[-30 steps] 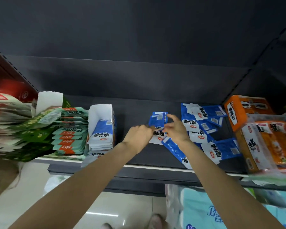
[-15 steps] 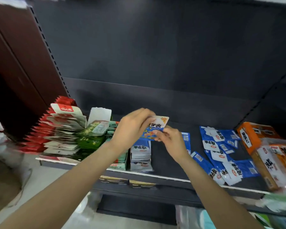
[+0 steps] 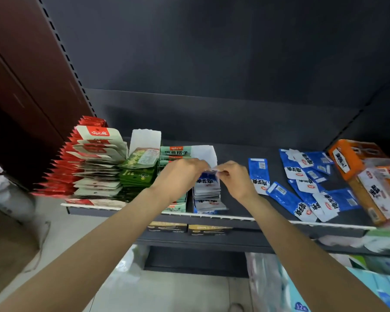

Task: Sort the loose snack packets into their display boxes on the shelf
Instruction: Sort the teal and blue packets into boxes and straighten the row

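Your left hand (image 3: 180,176) and right hand (image 3: 235,179) both pinch the top edge of a blue packet (image 3: 208,179) over the stack in its box (image 3: 204,154). Loose packets (image 3: 302,194) lie on the shelf (image 3: 279,219) to the right.

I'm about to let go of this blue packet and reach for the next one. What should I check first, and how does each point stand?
1. Both hands on the packet: left hand and right hand pinch the top edge of the blue packet: ok.
2. Right box: the packet is over the blue packet stack in the display box: ok.
3. Packet fully seated on the stack: cannot tell.
4. More to sort: loose blue packets lie on the shelf to the right: ok.
5. Stack is straight: lower packets splay forward: not ok.
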A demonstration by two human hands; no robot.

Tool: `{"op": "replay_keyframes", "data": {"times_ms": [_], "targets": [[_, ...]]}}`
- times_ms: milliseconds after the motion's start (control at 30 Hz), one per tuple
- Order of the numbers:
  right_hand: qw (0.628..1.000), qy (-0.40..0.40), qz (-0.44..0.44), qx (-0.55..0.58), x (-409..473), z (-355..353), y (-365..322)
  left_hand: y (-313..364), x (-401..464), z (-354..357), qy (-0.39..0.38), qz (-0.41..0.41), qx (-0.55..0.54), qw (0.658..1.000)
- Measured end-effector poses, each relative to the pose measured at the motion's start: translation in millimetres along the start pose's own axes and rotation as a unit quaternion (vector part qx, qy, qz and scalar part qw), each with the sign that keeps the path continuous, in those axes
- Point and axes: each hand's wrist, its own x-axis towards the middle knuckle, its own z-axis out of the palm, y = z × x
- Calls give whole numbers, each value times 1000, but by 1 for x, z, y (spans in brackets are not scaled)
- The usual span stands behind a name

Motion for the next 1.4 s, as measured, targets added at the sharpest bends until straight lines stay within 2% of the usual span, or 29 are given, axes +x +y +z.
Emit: {"op": "replay_keyframes", "data": {"times_ms": [67, 133, 200, 267, 333, 367, 467, 633, 700, 767, 833, 900, 967, 1033, 1067, 1133, 1200, 1333, 1400], "targets": [[1000, -21, 10, 11, 0, -2, 4, 9, 1, 4, -90, -15, 89, 992], [999, -34, 13, 26, -3, -8, 11, 16, 5, 12, -130, -29, 137, 982], [998, -34, 23, 42, -6, -14, 21, 22, 9, 21, -115, -37, 155, 980], [997, -18, 48, 62, -8, -24, 40, 36, 20, 28, -63, -16, 148, 987], [995, -5, 84, 58, -9, -33, 64, 54, 34, 38, -22, 2, 82, 996], [994, -2, 104, 39, -9, -38, 78, 65, 43, 43, -34, -6, 32, 999], [987, -25, 148, -50, -8, -48, 120, 94, 76, 69, -99, -70, -39, 992], [963, -180, 139, -146, -13, -59, 175, 111, 120, 134, -272, -107, -60, 954], [956, -210, 142, -147, -14, -60, 189, 109, 130, 157, -336, -110, -63, 933], [961, -206, 149, -112, -13, -61, 199, 105, 138, 170, -350, -121, -80, 925], [968, -187, 138, -96, -11, -59, 205, 105, 140, 176, -339, -122, -56, 931], [971, -179, 127, -93, -8, -57, 209, 106, 138, 177, -319, -64, 57, 944], [973, -173, 133, -76, -5, -57, 212, 110, 138, 172, -300, 18, 164, 940], [974, -166, 147, -46, -1, -60, 212, 116, 140, 160, -285, 30, 191, 939], [975, -157, 151, -36, 1, -63, 211, 119, 141, 154, -256, 17, 187, 948], [984, -117, 133, -25, 3, -70, 204, 122, 139, 136, -128, -8, 162, 978], [995, -65, 81, 7, 5, -74, 189, 121, 134, 117, -29, -20, 78, 996], [999, -15, 21, 38, 12, -74, 140, 106, 118, 74, 58, -13, -35, 998], [999, 5, -1, 49, 12, -75, 111, 94, 107, 50, 94, -49, -124, 987]]}}
